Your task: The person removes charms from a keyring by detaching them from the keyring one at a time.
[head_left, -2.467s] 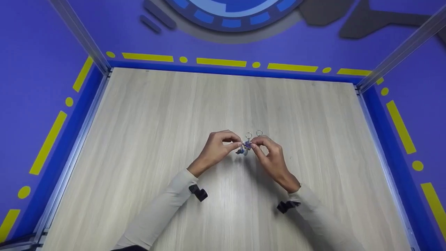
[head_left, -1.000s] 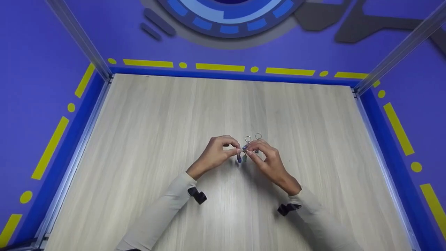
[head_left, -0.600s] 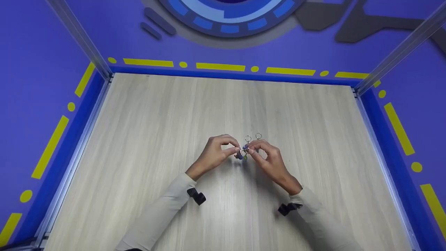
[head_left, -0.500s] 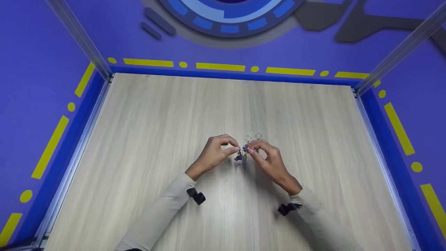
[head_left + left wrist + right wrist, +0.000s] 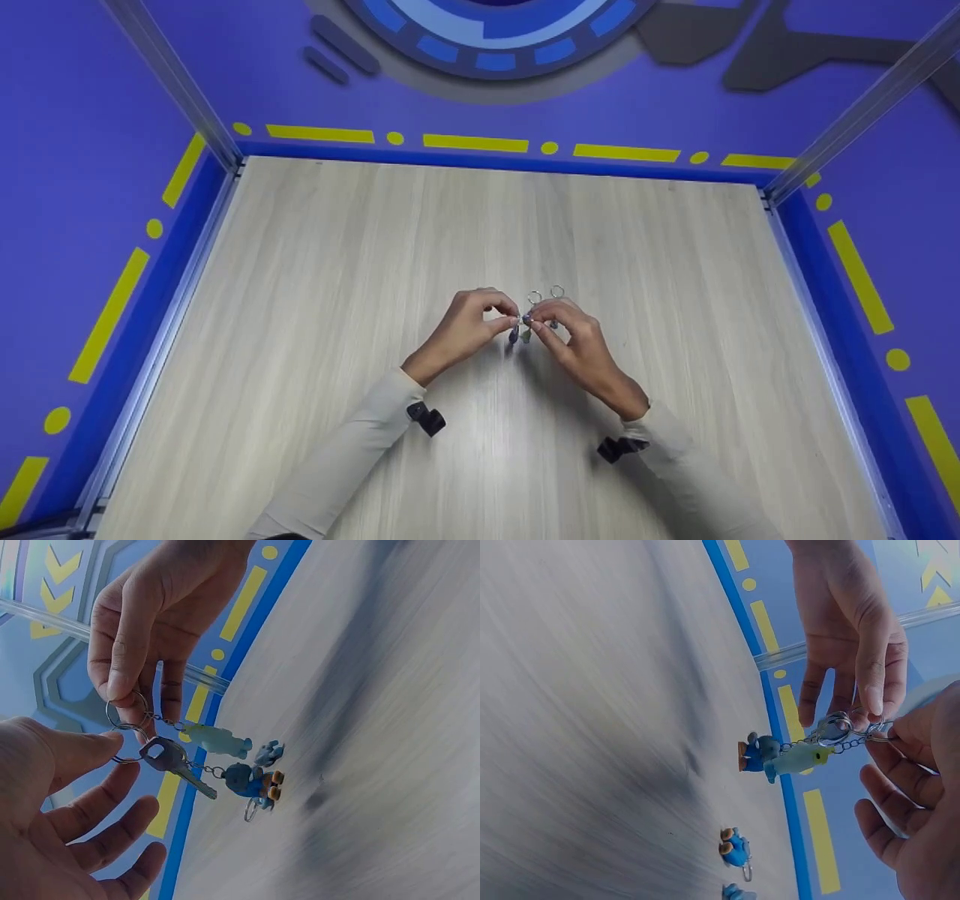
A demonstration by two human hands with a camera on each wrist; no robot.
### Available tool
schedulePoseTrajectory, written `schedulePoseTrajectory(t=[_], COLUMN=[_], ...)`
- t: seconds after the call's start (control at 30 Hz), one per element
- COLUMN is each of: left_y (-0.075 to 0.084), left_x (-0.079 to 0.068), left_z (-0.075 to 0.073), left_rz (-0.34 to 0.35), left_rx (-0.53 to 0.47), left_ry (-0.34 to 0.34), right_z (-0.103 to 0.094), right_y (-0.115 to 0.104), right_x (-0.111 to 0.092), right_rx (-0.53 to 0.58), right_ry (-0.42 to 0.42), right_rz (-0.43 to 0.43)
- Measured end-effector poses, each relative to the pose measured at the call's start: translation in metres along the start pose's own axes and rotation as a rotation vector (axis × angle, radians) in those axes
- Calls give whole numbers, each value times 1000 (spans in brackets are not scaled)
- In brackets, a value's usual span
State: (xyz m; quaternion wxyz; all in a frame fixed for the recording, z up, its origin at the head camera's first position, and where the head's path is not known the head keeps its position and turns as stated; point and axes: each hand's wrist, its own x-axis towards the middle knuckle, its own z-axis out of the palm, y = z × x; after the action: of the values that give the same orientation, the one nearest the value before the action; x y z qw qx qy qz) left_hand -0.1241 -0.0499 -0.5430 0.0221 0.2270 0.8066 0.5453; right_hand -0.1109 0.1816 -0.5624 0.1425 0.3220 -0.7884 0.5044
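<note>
Silver ring (image 5: pixel 127 761) bearing key (image 5: pixel 166 756) and blue figure (image 5: pixel 253 782) sits pinched in left hand (image 5: pixel 465 325); right hand (image 5: pixel 586 346) pinches second ring (image 5: pixel 108 717) with pale green, yellow-headed figure (image 5: pixel 796 759).

Pale wood-grain worktop (image 5: pixel 360 247) is enclosed on three sides: back wall (image 5: pixel 420 105), left wall (image 5: pixel 60 165) and right wall (image 5: pixel 900 187), all coloured blue-violet. Yellow dashes (image 5: pixel 475 142) and yellow dots (image 5: pixel 550 148) are printed in a row along the lower walls. Big round blue motif (image 5: pixel 495 60) is shown on the back wall, cut off at the top; grey bars (image 5: pixel 345 45) are placed left of it, dark grey shapes (image 5: pixel 697 41) right. Back corners are edged by metal posts (image 5: pixel 172 75). Yellow chevrons (image 5: pixel 57 606) are seen in the left wrist view. Two loose blue keychain figures (image 5: pixel 736 849) are left lying on the worktop.
</note>
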Motion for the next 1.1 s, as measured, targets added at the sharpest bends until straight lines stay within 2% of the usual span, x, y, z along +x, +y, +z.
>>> schedulePoseTrajectory(t=[0.2,0.57,0.67,0.87,1.1], left_y=[0,-3,-4,-4,-1], left_x=[0,-3,-4,-5,-3], left_z=[1,0,0,0,1], left_rz=[11,-2,-1,12,57], left_rx=[-11,-89,-81,-19,17], left_ry=[26,69,68,46,33], right_z=[-2,-4,-4,-3,-1], right_y=[-1,1,1,0,-1], right_x=[0,-3,-4,-2,0], right_rx=[1,48,49,58,21], right_ry=[-13,-5,-7,-4,-7], right_rz=[2,102,115,99,35])
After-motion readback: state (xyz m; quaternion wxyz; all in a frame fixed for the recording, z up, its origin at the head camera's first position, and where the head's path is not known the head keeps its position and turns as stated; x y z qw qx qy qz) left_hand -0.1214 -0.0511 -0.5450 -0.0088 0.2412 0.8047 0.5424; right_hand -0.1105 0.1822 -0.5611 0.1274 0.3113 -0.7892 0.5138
